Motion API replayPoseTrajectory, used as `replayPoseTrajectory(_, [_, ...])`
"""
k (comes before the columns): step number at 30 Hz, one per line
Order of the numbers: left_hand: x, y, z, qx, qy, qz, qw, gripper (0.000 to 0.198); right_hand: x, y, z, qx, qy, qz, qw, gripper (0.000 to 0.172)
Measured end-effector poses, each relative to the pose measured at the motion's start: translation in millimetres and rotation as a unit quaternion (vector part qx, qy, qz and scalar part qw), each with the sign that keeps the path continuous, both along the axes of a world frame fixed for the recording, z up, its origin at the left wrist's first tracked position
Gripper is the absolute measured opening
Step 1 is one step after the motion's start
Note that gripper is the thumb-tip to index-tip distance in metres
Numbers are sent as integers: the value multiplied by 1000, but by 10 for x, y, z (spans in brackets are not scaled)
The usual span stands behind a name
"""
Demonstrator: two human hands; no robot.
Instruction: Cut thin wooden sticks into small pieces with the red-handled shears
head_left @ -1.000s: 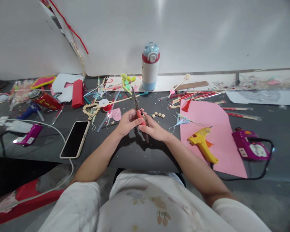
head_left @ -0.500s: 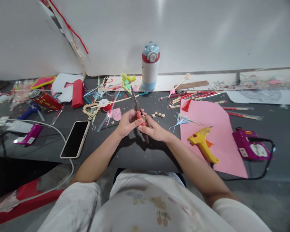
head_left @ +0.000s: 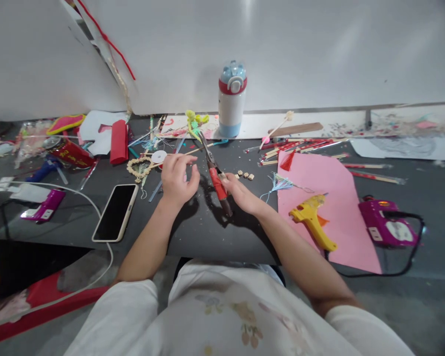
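My right hand (head_left: pixel 242 194) is closed on the red-handled pliers (head_left: pixel 218 183), whose metal jaws point up and to the left above the dark table. To the left, my left hand (head_left: pixel 178 179) is raised with its fingers apart and curved, holding nothing, near a white round disc (head_left: pixel 158 157). A beige beaded loop (head_left: pixel 139 169) lies left of that hand. Several small wooden pieces (head_left: pixel 246 175) rest just beyond my right hand.
A white and blue bottle (head_left: pixel 231 104) stands at the back. On the right, a yellow glue gun (head_left: pixel 313 220) lies on pink paper (head_left: pixel 341 198) beside a purple power block (head_left: pixel 387 222). A phone (head_left: pixel 115 213) and a red can (head_left: pixel 69 152) are at the left.
My left hand has let go of the pliers and moved left, its fingers opening. The pliers stay in my right hand, now more fully in view.
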State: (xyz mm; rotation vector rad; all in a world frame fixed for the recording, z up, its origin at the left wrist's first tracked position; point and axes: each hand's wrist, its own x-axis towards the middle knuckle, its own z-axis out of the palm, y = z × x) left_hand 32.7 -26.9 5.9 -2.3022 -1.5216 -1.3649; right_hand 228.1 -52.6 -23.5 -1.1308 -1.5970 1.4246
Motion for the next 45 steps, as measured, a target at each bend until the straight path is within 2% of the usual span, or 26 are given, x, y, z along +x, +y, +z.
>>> replayPoseTrajectory(2, [-38,34,15,44,59,26,997,22,-10,12,-16,-16,-21,-2,1000,31])
replayPoseTrajectory(5, [-68,86,7,43,100,25,994,25,-29,7,-35,-15,-43,0,999,20])
replayPoseTrajectory(10, [-94,104,-16,-3,112,22,993,25,-45,-31,-19,-14,-52,14,998,25])
replayPoseTrajectory(15, [-153,115,-30,6,122,25,992,25,-58,-50,33,-25,-52,20,998,27])
replayPoseTrajectory(18, [-174,125,-39,21,125,14,992,25,-62,-57,51,-16,-54,25,998,35])
replayPoseTrajectory(22, [-167,115,-33,-9,114,-4,993,26,-56,-69,65,-3,-69,33,997,44])
replayPoseTrajectory(34, [-154,123,-34,-18,108,21,994,26,-55,-95,56,32,-64,43,996,41])
replayPoseTrajectory(45, [-127,101,-10,-15,103,11,995,26,-50,-88,64,15,-71,40,997,38])
